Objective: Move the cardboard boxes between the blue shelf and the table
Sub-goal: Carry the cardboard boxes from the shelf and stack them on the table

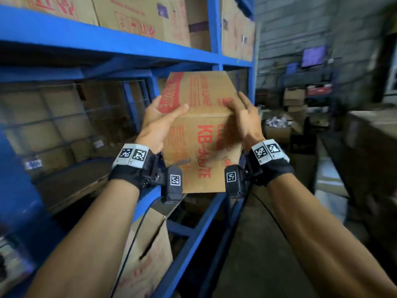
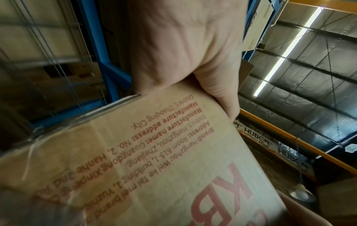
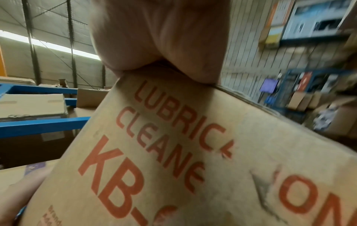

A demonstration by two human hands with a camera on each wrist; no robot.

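Note:
A brown cardboard box (image 1: 204,134) with red print "KB" hangs in the air in front of the blue shelf (image 1: 90,37), tilted, held between both hands. My left hand (image 1: 160,119) grips its left side, thumb over the near face. My right hand (image 1: 247,117) grips its right side, fingers curled over the upper edge. In the left wrist view the palm (image 2: 183,50) presses the box (image 2: 154,168) at its printed side. In the right wrist view the box (image 3: 173,152) fills the frame under the palm (image 3: 158,38).
More cardboard boxes (image 1: 133,16) fill the upper shelf level, and others sit behind wire mesh (image 1: 53,125) on the middle level. An open box (image 1: 148,254) stands below by the shelf frame. Stacked boxes and racks (image 1: 300,108) crowd the far right; a concrete aisle (image 1: 268,244) runs beside the shelf.

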